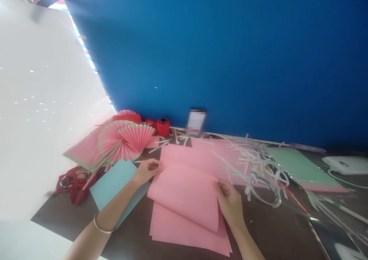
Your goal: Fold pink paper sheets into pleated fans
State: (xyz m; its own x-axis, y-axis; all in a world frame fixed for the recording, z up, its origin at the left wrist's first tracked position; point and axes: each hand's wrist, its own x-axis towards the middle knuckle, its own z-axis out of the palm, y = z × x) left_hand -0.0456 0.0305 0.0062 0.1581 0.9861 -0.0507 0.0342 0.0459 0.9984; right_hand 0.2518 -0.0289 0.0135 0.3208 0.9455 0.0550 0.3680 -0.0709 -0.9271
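A sheet of pink paper (186,193) is lifted and slightly curled above more pink sheets (184,225) lying on the dark table. At its upper left edge, my left hand (147,170) pinches the paper between thumb and fingers. My right hand (228,198) grips the same sheet at its right edge, with the fingers curled. A metal bangle (102,225) circles my left wrist. Under my left forearm lies light blue paper (113,183).
Pleated pink paper fans (126,139) lie at the back left, near a red tape dispenser (163,126). Red ribbon (76,183) sits front left. White paper strips (258,162) tangle at right, beside green paper (304,168). A phone-like object (196,122) leans on the blue wall (218,53).
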